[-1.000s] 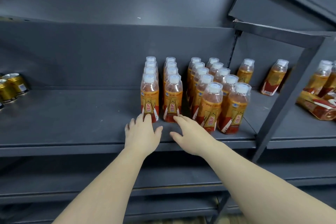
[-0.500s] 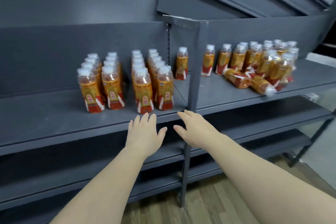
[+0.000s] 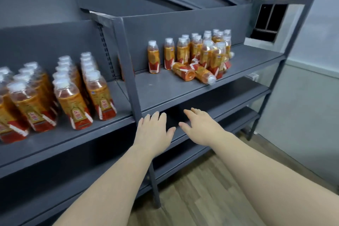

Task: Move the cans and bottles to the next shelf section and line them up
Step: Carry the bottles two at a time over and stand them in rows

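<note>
Orange-filled rows (image 3: pixel 73 101): white-capped bottles upright on the left shelf section (image 3: pixel 64 141), in files running from the back panel to the front edge, labels forward; judged lined up, so likely the destination.
Upright post (image 3: pixel 128 71): grey metal, dividing the two sections at the front edge; one bottle half hidden behind it, against the back panel.
Left hand (image 3: pixel 153 132): palm down, fingers straight and slightly spread, holding nothing; just in front of the shelf's front edge, right beside the post; contact with the edge impossible to tell.
Right hand (image 3: pixel 200 127): likewise flat and empty, fingers loosely spread, stretched toward the right section's front edge; well apart from every bottle.
Right shelf section (image 3: pixel 165 88): bare metal near the front edge and the post, leaving room to reach in.
Standing stragglers (image 3: pixel 153 57): a few bottles upright in a loose row along the back panel.
Cluster (image 3: pixel 214 49): bunched tight toward the back right corner, in no order; judged to be awaiting transfer.
Fallen bottles (image 3: pixel 185 72): two on their sides in front of the cluster, one base forward, one cap forward near the front edge; prone to rolling, so probably worth taking first.
Cans: none in view.
Step in hand: judged a reach for the next load, both hands free for one bottle apiece.
</note>
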A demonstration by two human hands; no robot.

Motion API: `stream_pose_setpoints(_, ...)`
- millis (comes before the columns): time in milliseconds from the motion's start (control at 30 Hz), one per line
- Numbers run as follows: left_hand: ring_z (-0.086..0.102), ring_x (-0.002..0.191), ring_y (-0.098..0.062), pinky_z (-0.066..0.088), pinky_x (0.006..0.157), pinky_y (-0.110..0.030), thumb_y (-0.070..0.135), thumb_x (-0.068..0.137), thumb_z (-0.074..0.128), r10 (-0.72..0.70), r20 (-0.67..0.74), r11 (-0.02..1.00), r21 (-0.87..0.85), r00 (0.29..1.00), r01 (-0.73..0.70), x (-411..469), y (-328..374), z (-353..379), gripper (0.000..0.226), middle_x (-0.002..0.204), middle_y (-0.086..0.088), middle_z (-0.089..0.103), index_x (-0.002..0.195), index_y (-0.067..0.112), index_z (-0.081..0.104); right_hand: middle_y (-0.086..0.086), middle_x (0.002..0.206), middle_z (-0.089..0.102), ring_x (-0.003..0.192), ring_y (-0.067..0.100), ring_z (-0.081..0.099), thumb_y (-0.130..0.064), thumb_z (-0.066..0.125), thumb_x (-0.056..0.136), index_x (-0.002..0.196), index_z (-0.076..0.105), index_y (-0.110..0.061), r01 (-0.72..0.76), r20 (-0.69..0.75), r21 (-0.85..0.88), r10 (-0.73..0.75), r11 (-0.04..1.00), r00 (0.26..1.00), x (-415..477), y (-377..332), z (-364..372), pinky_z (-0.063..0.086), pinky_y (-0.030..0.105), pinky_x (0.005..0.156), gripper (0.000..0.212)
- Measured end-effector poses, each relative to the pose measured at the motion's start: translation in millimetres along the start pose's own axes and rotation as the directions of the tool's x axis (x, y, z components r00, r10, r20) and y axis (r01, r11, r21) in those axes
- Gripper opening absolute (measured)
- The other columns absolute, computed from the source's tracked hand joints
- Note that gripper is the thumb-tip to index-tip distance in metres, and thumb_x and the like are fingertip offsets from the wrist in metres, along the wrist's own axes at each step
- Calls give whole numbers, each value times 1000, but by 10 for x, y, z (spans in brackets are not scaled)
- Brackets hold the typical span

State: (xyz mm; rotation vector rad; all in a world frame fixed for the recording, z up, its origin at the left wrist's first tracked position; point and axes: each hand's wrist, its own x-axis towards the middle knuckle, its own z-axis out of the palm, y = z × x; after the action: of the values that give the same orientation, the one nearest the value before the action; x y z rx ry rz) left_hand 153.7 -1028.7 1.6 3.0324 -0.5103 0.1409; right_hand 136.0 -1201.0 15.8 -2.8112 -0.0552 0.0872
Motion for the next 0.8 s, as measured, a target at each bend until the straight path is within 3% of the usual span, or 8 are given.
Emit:
stream_pose_setpoints(133,35,141,-30,26,117,-46,56,101,35,45,2,999,-6,999,-45,424,147,70,62,155,-5,38,149,17,34,9,155,36,146,30,26,-50,38,104,155,28,-18,-28,-14,-60,28,998,1000,234,216,-119,23,44,120,60)
stream_pose_setpoints(367,16,150,-33,11,123,-50,55,103,32,28,34,996,-88,999,-25,1176,152,9,64,164,-6,22,155,18,24,9,162,26,150,27,17,-51,37,104,157,23,-19,-25,-29,-139,21,990,999,916,376,-395,18,46,122,64)
stream_pose_setpoints(600,20,149,-32,15,122,-50,56,102,32,-19,17,997,-70,1000,20,1715,53,41,62,162,-5,28,152,19,28,12,165,19,153,30,11,-53,35,104,159,20,-20,12,-7,-153,-13,988,1000,1564,482,-437,16,48,123,66)
stream_pose_setpoints(800,17,151,-32,14,123,-50,54,103,34,-131,25,988,-81,991,132,2122,-40,91,61,162,-7,26,152,19,29,10,166,14,153,26,10,-53,38,103,159,18,-19,106,13,-60,-106,993,994,2185,582,-485,15,45,124,69)
